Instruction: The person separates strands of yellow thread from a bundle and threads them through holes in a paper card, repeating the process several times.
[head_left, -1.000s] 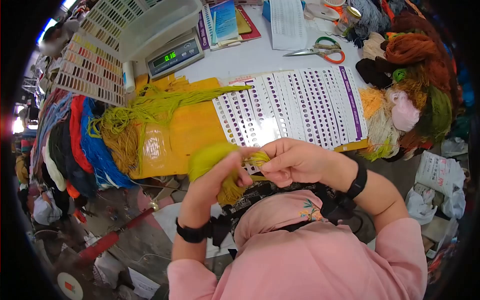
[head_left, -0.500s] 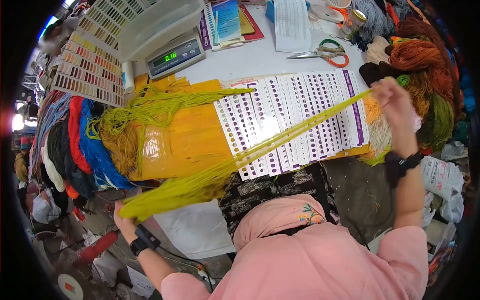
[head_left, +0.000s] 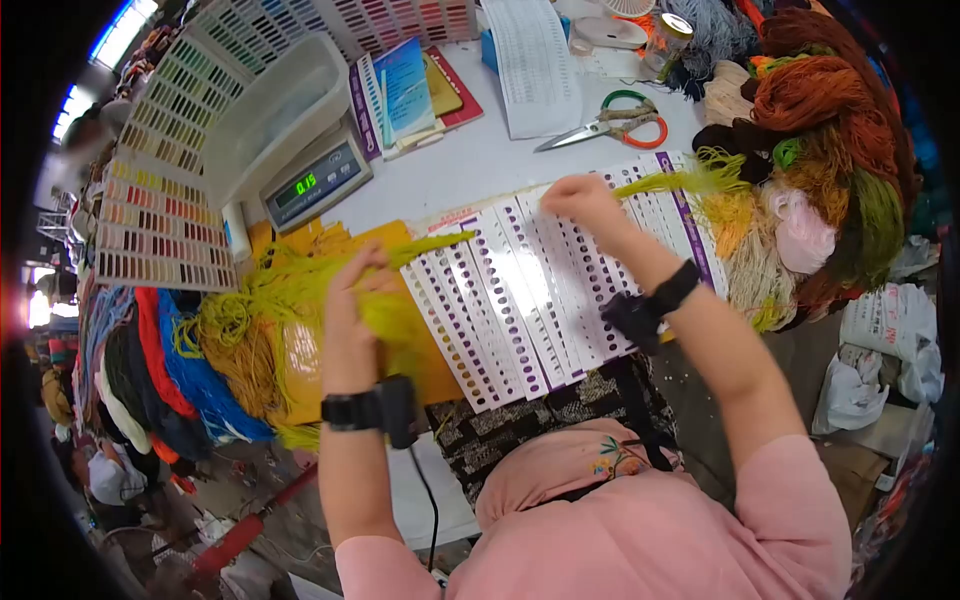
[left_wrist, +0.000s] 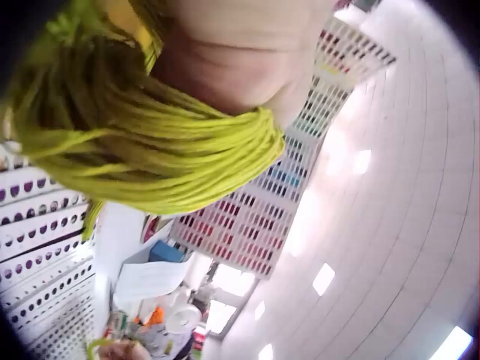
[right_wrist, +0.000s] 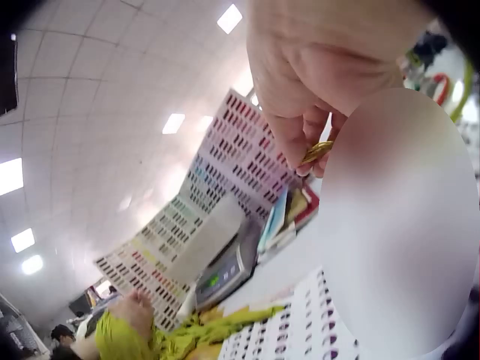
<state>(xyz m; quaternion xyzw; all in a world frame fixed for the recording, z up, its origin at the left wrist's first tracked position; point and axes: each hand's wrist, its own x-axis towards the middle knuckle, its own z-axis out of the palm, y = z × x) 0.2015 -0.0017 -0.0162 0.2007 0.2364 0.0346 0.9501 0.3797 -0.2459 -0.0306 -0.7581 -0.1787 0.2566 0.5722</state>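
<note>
My left hand (head_left: 352, 300) is raised over the yellow board with its fingers curled. A yellow-green yarn skein (left_wrist: 157, 142) loops round this hand and hangs in thick folds in the left wrist view. My right hand (head_left: 592, 208) is above the perforated white cards (head_left: 520, 300). Its fingertips pinch a narrow yellow-green strand bundle (right_wrist: 318, 153) in the right wrist view, and a loose yarn tail (head_left: 690, 180) streams out to the right beyond the hand. Another yellow-green yarn hank (head_left: 225, 320) lies on the board at the left; my left hand and its skein overlap part of it.
A digital scale (head_left: 318, 188) with a plastic tub (head_left: 285, 110) stands at the back left, beside colour sample charts (head_left: 165, 225). Scissors (head_left: 610, 122) lie behind the cards. Coloured yarn hanks (head_left: 820, 95) are heaped at the right, and more (head_left: 175, 350) hang at the left.
My hands were close together, then pulled wide with the yarn stretched between them. Now the left has risen over the board and the right has come inward. The view has shifted slightly.
</note>
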